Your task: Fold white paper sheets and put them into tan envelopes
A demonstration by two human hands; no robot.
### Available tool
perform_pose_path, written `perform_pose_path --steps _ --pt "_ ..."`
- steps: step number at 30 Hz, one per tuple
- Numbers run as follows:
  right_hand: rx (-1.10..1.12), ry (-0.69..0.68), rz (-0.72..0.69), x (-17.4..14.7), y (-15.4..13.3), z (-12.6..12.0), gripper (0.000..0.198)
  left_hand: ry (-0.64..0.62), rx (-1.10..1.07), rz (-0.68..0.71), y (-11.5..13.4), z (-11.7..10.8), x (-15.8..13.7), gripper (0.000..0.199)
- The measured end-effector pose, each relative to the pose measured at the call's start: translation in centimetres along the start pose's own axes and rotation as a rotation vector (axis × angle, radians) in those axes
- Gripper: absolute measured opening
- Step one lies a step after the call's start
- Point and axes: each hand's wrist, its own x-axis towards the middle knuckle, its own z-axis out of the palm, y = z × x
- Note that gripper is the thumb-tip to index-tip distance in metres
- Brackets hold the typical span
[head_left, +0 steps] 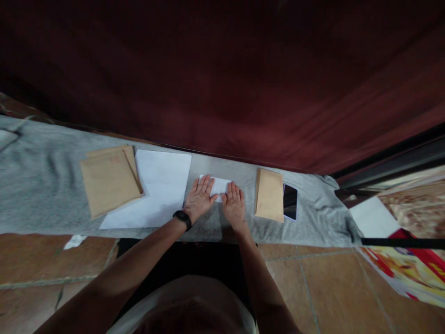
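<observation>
A small folded white paper [219, 185] lies on the grey cloth in front of me. My left hand [200, 197], with a black band on its wrist, rests flat on the paper's left end, fingers stretched out. Flat on its right end lies my right hand [234, 204], its fingers stretched forward. Both palms cover parts of the paper. Just left of my left hand are large white sheets [163, 185], spread flat. Brown envelopes [109, 183] overlap the left side of those sheets.
Right of my hands, more brown envelopes [270, 195] lie stacked beside a dark-screened phone [289, 202]. The grey cloth [313, 208] covers a long narrow surface. A dark red panel [222, 93] rises behind it. At the far right stands a colourful box [410, 271]; a white scrap [74, 241] is on the left.
</observation>
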Motion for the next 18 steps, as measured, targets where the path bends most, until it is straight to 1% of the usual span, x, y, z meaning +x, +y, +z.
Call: perform_pose_path --steps 10,18 --pt "0.005 -0.005 0.007 0.0 0.0 -0.1 0.055 0.032 -0.052 -0.079 -0.4 0.7 -0.9 0.066" --pt "0.009 0.015 0.023 -0.1 0.0 -0.1 0.056 0.083 -0.057 -0.144 -0.6 0.7 -2.6 0.064"
